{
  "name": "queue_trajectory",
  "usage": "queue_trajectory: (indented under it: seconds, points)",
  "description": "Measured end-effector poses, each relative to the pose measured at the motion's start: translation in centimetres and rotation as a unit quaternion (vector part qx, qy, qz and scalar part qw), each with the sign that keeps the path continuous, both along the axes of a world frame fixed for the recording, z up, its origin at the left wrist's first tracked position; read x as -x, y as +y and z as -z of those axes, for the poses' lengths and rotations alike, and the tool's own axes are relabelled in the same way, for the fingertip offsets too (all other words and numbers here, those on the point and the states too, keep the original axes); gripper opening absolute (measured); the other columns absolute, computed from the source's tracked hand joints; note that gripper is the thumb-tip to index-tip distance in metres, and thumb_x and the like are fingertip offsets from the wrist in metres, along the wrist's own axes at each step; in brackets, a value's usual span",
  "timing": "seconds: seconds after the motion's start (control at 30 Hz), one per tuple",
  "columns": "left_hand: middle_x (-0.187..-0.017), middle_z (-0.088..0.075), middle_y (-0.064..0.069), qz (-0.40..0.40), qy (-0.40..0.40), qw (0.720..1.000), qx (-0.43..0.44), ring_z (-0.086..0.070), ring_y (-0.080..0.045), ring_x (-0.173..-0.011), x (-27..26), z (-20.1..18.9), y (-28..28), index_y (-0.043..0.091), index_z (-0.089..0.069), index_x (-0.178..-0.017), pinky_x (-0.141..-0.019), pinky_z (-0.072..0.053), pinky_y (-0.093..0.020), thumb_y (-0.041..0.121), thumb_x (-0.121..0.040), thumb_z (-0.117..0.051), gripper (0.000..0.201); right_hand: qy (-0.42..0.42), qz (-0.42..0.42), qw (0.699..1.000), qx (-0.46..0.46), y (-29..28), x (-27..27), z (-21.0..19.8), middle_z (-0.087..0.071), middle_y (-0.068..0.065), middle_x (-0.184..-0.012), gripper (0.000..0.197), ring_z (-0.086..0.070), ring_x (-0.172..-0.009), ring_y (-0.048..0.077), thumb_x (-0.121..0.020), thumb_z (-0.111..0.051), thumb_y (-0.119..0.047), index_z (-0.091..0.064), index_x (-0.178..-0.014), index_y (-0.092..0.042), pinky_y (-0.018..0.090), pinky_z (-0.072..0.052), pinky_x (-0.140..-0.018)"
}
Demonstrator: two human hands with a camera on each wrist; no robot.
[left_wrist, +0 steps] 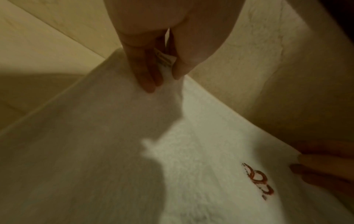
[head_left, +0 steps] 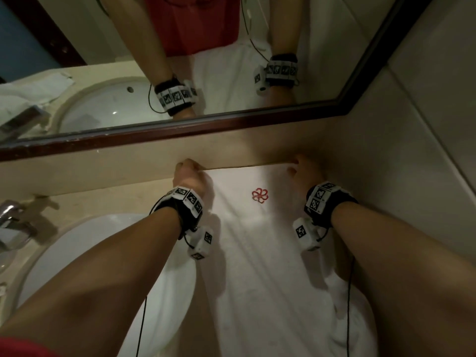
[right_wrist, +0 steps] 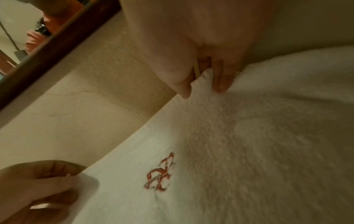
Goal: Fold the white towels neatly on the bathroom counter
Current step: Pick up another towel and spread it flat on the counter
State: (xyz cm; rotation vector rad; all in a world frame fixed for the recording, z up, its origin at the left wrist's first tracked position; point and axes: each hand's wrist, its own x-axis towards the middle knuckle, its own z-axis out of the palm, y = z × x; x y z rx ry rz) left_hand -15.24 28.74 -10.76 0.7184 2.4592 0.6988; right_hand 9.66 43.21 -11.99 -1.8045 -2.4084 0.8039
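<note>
A white towel [head_left: 260, 253] with a red embroidered emblem [head_left: 258, 195] lies spread lengthwise on the beige counter, its far edge against the backsplash. My left hand [head_left: 189, 172] pinches the towel's far left corner. In the left wrist view the thumb and fingers [left_wrist: 147, 81] close on that corner beside a small label [left_wrist: 164, 59]. My right hand [head_left: 300, 168] pinches the far right corner, and in the right wrist view its fingertips [right_wrist: 220, 86] press into the towel's [right_wrist: 249, 144] edge. The near end of the towel droops over the counter's front.
A white oval sink [head_left: 77, 253] sits left of the towel, partly under its left edge, with a chrome faucet [head_left: 10, 217] at the far left. The dark-framed mirror [head_left: 180, 127] hangs just above the backsplash [head_left: 103, 173]. A tiled wall [head_left: 412, 124] closes the right side.
</note>
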Motion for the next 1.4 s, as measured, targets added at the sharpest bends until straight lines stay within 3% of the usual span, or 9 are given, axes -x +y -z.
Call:
queue_trajectory:
  seconds: [0.13, 0.2, 0.33, 0.43, 0.5, 0.67, 0.87, 1.03, 1.4]
  points:
    - [-0.125, -0.04, -0.014, 0.029, -0.038, 0.999, -0.019, -0.052, -0.036, -0.104, -0.8, 0.8, -0.4, 0.007, -0.051, -0.106, -0.092, -0.044, -0.035, 0.008, -0.091, -0.046, 0.016, 0.003, -0.054, 0.998, -0.039, -1.3, -0.6, 0.2, -0.038, 0.011, -0.146, 0.046, -0.033, -0.135, 0.033, -0.089, -0.056, -0.01, -0.046, -0.134, -0.016, 0.039, -0.032, -0.11]
    - [-0.129, -0.037, -0.014, 0.059, 0.0, 0.998, -0.015, -0.052, -0.036, -0.106, -1.4, 1.1, -1.4, 0.01, -0.054, -0.113, -0.095, -0.047, -0.04, 0.009, -0.088, -0.049, 0.025, 0.009, -0.054, 0.997, -0.048, -2.2, -0.9, 0.4, -0.021, 0.008, -0.156, 0.061, -0.023, -0.142, 0.031, -0.088, -0.056, -0.008, -0.036, -0.143, -0.022, 0.035, -0.031, -0.11]
    - [-0.132, -0.033, -0.011, 0.111, 0.074, 0.991, 0.017, -0.043, -0.033, -0.115, -2.7, 1.3, -3.2, 0.019, -0.051, -0.119, -0.099, -0.044, -0.039, 0.013, -0.083, -0.055, 0.037, 0.006, -0.053, 0.999, 0.006, -4.0, -1.6, 0.7, -0.004, 0.003, -0.162, 0.068, -0.025, -0.142, 0.027, -0.092, -0.054, -0.009, -0.024, -0.151, -0.024, 0.033, -0.032, -0.109]
    - [-0.129, -0.035, -0.007, 0.186, 0.072, 0.974, 0.11, -0.04, -0.031, -0.114, -4.4, 0.8, -3.9, 0.027, -0.049, -0.114, -0.097, -0.041, -0.043, 0.022, -0.085, -0.05, 0.03, 0.005, -0.06, 0.997, 0.048, -5.2, -2.4, 0.5, -0.012, 0.007, -0.16, 0.065, -0.018, -0.145, 0.026, -0.093, -0.053, -0.011, -0.024, -0.151, -0.02, 0.034, -0.02, -0.116]
    - [-0.121, -0.041, -0.006, 0.239, 0.09, 0.955, 0.151, -0.039, -0.028, -0.101, -5.7, 0.7, -4.4, 0.031, -0.048, -0.102, -0.092, -0.041, -0.044, 0.023, -0.083, -0.044, 0.022, 0.017, -0.051, 0.996, 0.074, -6.2, -3.1, 0.2, -0.015, 0.01, -0.158, 0.064, -0.021, -0.144, 0.026, -0.092, -0.053, -0.012, -0.027, -0.15, -0.019, 0.034, -0.021, -0.117]
    - [-0.112, -0.049, -0.002, 0.285, 0.099, 0.939, 0.167, -0.042, -0.026, -0.096, -7.4, 0.9, -6.3, 0.035, -0.046, -0.093, -0.088, -0.04, -0.039, 0.031, -0.08, -0.037, 0.016, 0.035, -0.034, 0.997, 0.065, -9.4, -5.0, -1.7, -0.025, 0.014, -0.152, 0.058, -0.033, -0.138, 0.03, -0.091, -0.054, -0.012, -0.035, -0.146, -0.013, 0.029, -0.029, -0.112]
    - [-0.124, -0.048, -0.004, 0.315, 0.072, 0.933, 0.159, -0.047, -0.028, -0.115, -9.5, -0.8, -9.2, 0.025, -0.062, -0.112, -0.098, -0.044, -0.037, 0.031, -0.085, -0.06, 0.028, 0.061, 0.027, 0.995, 0.071, -15.8, -7.9, -4.5, -0.031, 0.01, -0.149, 0.055, -0.045, -0.126, 0.027, -0.092, -0.055, -0.015, -0.038, -0.144, -0.016, 0.031, -0.035, -0.107]
    - [-0.12, -0.055, -0.007, 0.356, 0.034, 0.924, 0.138, -0.056, -0.027, -0.106, -12.2, -2.2, -12.5, 0.024, -0.064, -0.106, -0.093, -0.05, -0.041, 0.029, -0.083, -0.06, 0.024, 0.063, 0.091, 0.992, 0.067, -21.8, -10.9, -6.3, -0.037, 0.009, -0.146, 0.053, -0.051, -0.119, 0.027, -0.091, -0.056, -0.015, -0.04, -0.142, -0.019, 0.034, -0.042, -0.098]
    - [-0.117, -0.062, -0.007, 0.391, -0.018, 0.904, 0.171, -0.059, -0.027, -0.104, -17.7, -1.5, -20.5, 0.013, -0.062, -0.113, -0.085, -0.05, -0.032, 0.025, -0.089, -0.059, 0.028, 0.032, 0.157, 0.984, 0.082, -32.8, -17.8, -6.4, -0.046, 0.009, -0.14, 0.055, -0.051, -0.121, 0.028, -0.086, -0.061, -0.019, -0.044, -0.139, -0.02, 0.036, -0.045, -0.097]
